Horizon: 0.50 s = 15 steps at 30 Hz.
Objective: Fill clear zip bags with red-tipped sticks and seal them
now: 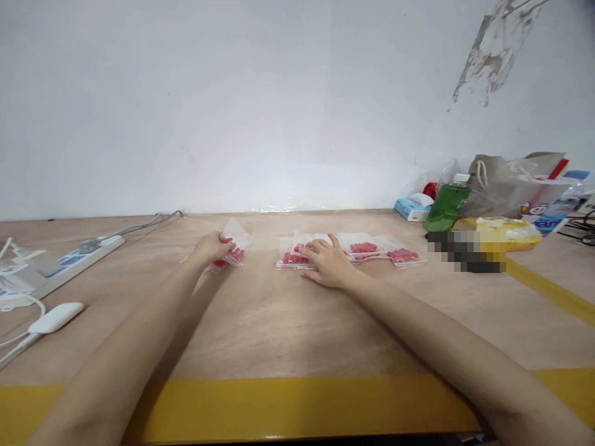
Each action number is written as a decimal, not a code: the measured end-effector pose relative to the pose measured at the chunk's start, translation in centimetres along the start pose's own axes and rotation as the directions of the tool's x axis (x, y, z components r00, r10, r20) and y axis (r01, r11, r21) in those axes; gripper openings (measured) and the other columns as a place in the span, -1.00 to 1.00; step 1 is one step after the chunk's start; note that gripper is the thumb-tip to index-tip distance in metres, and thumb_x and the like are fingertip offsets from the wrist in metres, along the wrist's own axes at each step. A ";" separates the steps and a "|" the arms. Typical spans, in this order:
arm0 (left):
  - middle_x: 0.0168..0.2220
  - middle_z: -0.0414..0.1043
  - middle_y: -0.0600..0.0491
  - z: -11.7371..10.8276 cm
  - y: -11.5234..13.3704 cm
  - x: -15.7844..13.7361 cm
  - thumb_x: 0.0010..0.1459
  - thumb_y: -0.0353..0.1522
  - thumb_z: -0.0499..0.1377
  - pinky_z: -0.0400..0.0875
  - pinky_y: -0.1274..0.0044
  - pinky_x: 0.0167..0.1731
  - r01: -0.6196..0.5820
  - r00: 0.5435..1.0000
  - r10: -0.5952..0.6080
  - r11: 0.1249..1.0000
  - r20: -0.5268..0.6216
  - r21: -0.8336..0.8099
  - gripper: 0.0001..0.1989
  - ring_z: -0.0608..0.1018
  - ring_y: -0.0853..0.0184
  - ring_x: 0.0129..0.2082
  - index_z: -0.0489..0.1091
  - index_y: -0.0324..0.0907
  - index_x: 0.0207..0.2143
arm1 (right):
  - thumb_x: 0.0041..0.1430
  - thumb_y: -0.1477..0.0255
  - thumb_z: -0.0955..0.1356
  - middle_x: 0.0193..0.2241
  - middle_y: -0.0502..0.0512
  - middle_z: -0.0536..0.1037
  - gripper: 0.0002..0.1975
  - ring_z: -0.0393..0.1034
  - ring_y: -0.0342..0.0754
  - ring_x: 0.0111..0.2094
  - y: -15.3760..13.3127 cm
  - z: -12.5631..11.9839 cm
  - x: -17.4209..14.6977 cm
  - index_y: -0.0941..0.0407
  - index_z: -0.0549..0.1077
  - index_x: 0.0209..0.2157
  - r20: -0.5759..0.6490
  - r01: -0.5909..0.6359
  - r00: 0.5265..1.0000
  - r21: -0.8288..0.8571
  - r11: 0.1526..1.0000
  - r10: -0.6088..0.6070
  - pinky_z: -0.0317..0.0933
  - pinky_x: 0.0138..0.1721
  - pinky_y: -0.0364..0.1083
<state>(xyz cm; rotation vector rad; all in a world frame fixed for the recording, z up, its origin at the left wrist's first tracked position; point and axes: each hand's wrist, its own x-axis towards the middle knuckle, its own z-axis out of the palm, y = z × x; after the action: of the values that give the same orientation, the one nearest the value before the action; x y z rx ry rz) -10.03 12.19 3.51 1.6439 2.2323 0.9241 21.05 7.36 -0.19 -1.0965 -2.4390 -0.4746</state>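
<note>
My left hand (pixel 211 249) is closed on a clear plastic bag (pixel 236 238) of small red pieces, at the left of the table's middle. Under its fingers more red pieces show, perhaps in a second bag lying below. To the right, my right hand (pixel 328 261) lies with fingers spread over a row of similar bags, touching a bag of red pieces (pixel 290 257). Beside that hand, another bag (pixel 363 248) overlaps its neighbours. The bag at the right end of the row (pixel 403 254) lies flat. What the red pieces are is too small to tell.
A white power strip (pixel 79 263) with plugs and a white adapter (pixel 56 317) lie on the left. At the right stand a green bottle (pixel 449 204), a blue tissue pack (pixel 413 209), bags and a yellow packet (pixel 506 232). Yellow tape (pixel 302 406) lines the front edge.
</note>
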 end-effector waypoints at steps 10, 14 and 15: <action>-0.43 0.41 0.08 5.5 2.1 -5.9 -0.11 -0.51 0.24 0.42 0.56 -0.43 0.151 0.975 -0.003 0.740 0.222 -0.655 -0.32 0.51 0.40 -0.47 0.11 -0.12 0.10 | 0.01 0.66 0.20 -0.40 0.21 0.53 -0.76 0.41 -0.03 -0.30 -1.4 1.8 4.7 0.23 0.44 -0.33 0.221 -0.116 0.966 -0.107 0.987 0.137 -0.15 0.08 0.01; -0.40 0.44 -0.01 4.8 2.2 -6.4 -0.07 -0.56 0.17 0.44 0.58 -0.38 0.244 0.953 -0.002 0.593 0.302 -0.767 -0.63 0.51 0.41 -0.46 0.37 -0.30 -0.13 | 0.07 0.65 0.15 -0.26 0.23 0.50 -0.68 0.37 -0.02 -0.21 -0.9 1.3 5.8 0.20 0.40 -0.18 0.134 -0.180 0.973 -0.083 0.980 0.190 0.09 -0.10 -0.09; -0.36 0.44 -0.03 4.7 2.1 -6.4 -0.07 -0.54 0.17 0.44 0.58 -0.36 0.209 0.966 -0.001 0.587 0.258 -0.782 -0.65 0.51 0.41 -0.44 0.37 -0.31 -0.14 | 0.10 0.63 0.14 -0.22 0.22 0.48 -0.66 0.36 -0.03 -0.19 -0.4 1.0 6.0 0.19 0.37 -0.13 0.084 -0.214 0.972 -0.058 0.975 0.218 0.13 -0.16 -0.10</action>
<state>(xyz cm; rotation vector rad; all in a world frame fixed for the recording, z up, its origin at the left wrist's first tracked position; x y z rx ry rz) -3.71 8.36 -0.06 1.0745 1.3558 1.3539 16.91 11.26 1.89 -1.4136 -2.3570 -0.4240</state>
